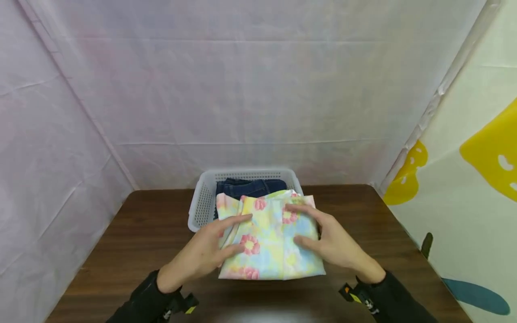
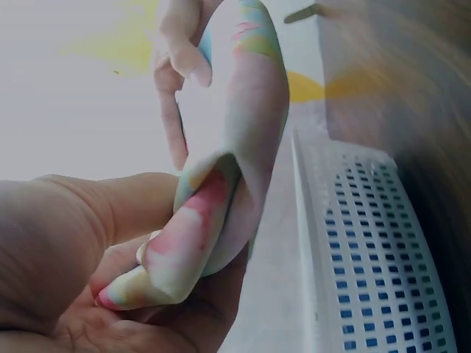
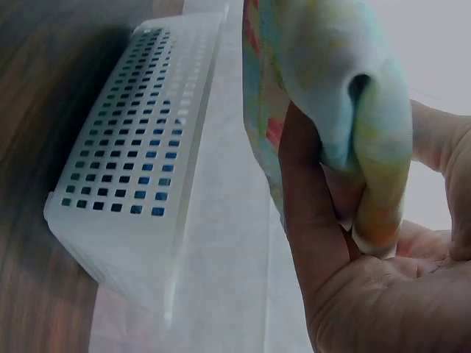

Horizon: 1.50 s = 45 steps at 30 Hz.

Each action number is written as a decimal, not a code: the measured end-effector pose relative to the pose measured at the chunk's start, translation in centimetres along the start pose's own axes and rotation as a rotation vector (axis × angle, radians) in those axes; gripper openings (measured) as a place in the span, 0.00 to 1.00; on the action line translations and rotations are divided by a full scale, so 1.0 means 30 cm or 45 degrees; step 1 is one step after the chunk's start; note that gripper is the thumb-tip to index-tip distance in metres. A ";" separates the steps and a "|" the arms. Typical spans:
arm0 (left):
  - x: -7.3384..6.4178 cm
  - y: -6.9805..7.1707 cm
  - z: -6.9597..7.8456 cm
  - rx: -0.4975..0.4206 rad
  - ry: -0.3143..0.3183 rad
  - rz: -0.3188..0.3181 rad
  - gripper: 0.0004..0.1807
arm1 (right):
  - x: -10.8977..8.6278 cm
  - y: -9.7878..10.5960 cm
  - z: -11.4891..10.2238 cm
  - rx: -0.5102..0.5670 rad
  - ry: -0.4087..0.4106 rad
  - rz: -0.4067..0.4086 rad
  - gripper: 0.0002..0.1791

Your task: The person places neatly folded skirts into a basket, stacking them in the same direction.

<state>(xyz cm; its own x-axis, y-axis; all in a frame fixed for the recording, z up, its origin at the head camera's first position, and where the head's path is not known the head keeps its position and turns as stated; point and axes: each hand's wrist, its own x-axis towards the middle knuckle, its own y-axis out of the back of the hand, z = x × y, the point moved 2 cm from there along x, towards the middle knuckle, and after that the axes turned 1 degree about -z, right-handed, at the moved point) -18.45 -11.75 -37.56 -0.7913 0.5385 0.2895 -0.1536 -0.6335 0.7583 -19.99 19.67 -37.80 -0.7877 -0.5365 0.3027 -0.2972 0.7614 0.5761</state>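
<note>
A folded pastel cloth [image 1: 266, 258] with pink flowers is held above the table, just in front of a white plastic basket [image 1: 198, 211]. My left hand [image 1: 206, 249] grips its left side, thumb on top and fingers beneath, as the left wrist view shows on the cloth's folded edge [image 2: 250, 125]. On the opposite side my right hand [image 1: 337, 237] grips the cloth, whose rolled layers [image 3: 331, 51] lie between thumb and fingers in the right wrist view. Folded dark blue jeans [image 1: 252, 186] lie in the basket, partly hidden by the cloth.
The brown wooden table [image 1: 153, 242] runs under both hands. Behind the basket hangs a pale fabric wall [image 1: 258, 98]. Another white sheet with yellow shapes [image 1: 404, 179] borders the table's right side.
</note>
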 end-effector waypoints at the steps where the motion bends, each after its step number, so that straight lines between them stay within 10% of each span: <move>1: 0.009 0.003 -0.010 -0.004 -0.005 0.000 0.37 | 0.011 0.002 0.026 -0.016 0.005 -0.002 0.35; 26: 0.235 0.074 -0.233 -0.079 0.174 0.040 0.36 | 0.370 0.053 0.128 -0.130 -0.091 -0.002 0.39; 45: 0.321 0.078 -0.353 0.035 0.276 -0.048 0.37 | 0.510 0.046 0.235 -0.180 -0.262 -0.248 0.41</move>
<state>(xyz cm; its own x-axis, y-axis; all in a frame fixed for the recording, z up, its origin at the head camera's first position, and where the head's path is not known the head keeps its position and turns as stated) -32.70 -13.94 -39.17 -0.8945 0.4275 0.1308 -0.1714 -0.5983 0.7827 -36.27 15.07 -37.72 -0.8203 -0.5714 0.0249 -0.3864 0.5857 0.7125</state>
